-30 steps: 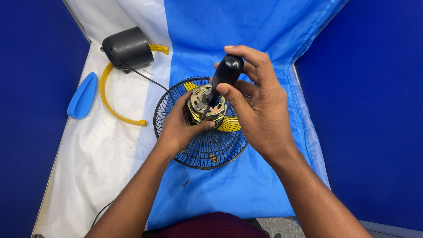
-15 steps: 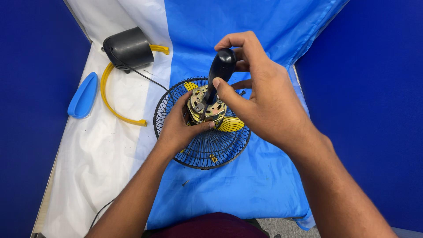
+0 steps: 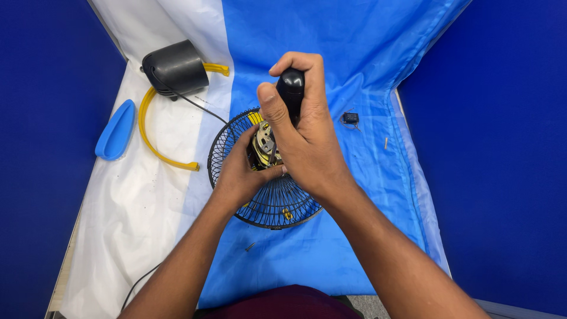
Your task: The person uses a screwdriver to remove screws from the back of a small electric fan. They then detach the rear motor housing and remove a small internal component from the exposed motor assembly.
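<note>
Right hand wrapped tight round a black screwdriver handle, grip closed on it, thumb up the near side, fingers over the far side; tool stands roughly upright above the fan motor. The tip is hidden behind the hand, so contact with the motor cannot be told.

Left hand cups the motor from its near-left side, grip holding it, thumb pressed on the motor's lower edge just under the right hand. The motor shows metal plates and yellowish windings and sits at the centre of a black wire fan guard, which lies flat on the blue cloth covering the bench.

Relative to the fan guard: a black dome-shaped housing far-left, well apart, with a thin black cord running from it toward the guard. A yellow curved bracket lies left of the guard on white cloth; a blue plastic piece further left. A small dark part right of the guard, near it. A small screw just in front of the guard.
</note>
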